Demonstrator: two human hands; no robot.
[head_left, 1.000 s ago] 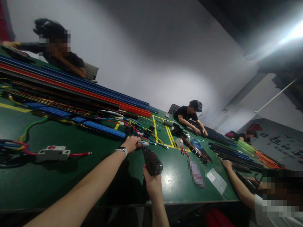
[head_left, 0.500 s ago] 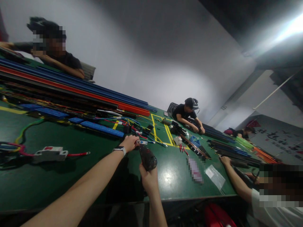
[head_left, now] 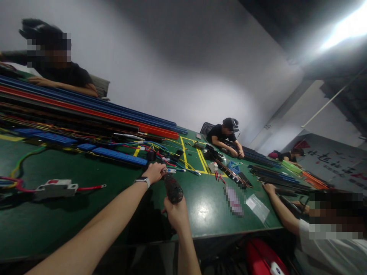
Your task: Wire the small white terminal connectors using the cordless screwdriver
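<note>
A dark cordless drill [head_left: 173, 189] with red marks is gripped in my right hand [head_left: 177, 214], its front end pointing away from me. Right at that tip, my left hand [head_left: 155, 172], wearing a watch, has its fingers closed; what they hold is mostly hidden. A small white-and-blue part [head_left: 171, 170] shows just beyond the fingers and the drill's nose. The blue power strip [head_left: 120, 156] ends beside my left hand, near a black block [head_left: 151, 156]. Coloured wires [head_left: 160, 147] with metal lugs lie behind.
A grey breaker [head_left: 56, 189] with a red lead lies at left on the green table [head_left: 114, 206]. Long blue and red profiles [head_left: 160, 130] run along the back. A plastic bag [head_left: 257, 207] lies at right, near a co-worker's arm [head_left: 282, 210]. Other people sit across the table.
The drill and my right hand have shifted slightly left and up in the picture, as the whole view shifted a little. My left hand keeps its closed hold.
</note>
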